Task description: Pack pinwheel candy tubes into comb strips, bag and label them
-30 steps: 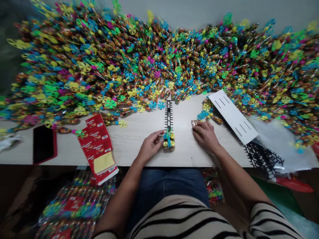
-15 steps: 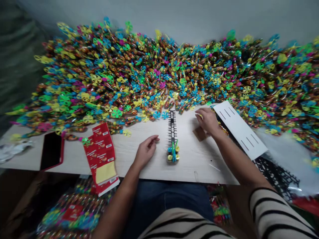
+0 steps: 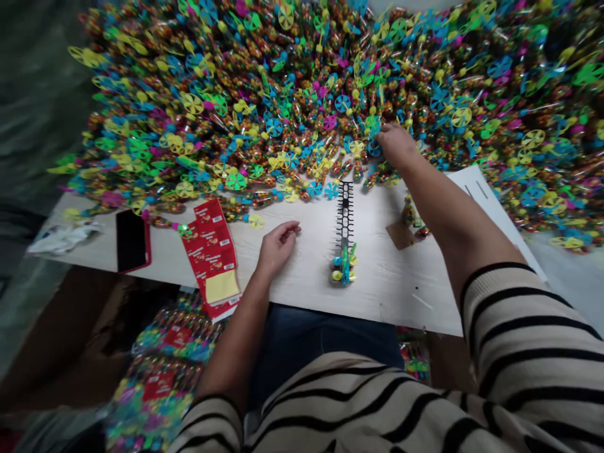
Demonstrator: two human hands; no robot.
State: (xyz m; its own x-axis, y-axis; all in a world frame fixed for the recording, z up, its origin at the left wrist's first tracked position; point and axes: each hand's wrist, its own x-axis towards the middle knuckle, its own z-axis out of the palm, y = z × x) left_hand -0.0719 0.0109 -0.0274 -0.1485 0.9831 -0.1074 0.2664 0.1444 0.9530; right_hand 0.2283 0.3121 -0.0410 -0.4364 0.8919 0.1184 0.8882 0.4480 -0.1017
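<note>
"What lies in the middle?"

"A black strip, thin and ladder-like, with rounded openings down its centre and short prongs along both long sides. It is flat on the pale worktop, between the two hands but nearer the left."

"Which way does it point?"

"Its long axis runs away from the person. The far end reaches the edge of a heap of glossy toys with pinwheel heads; the near end carries a cluster of bright plastic pieces, yellow and blue rounds with green and blue blades."

"And the hands?"

"The left hand is apart from the strip, its grip half open, fingers loosely curled around nothing I can see. The right hand reaches into the heap, fingertips bunched beside a blue pinwheel; whether its grip has hold of it, I can't tell."

"Anything nearby?"

"A flat brown square, right of the strip."
</note>
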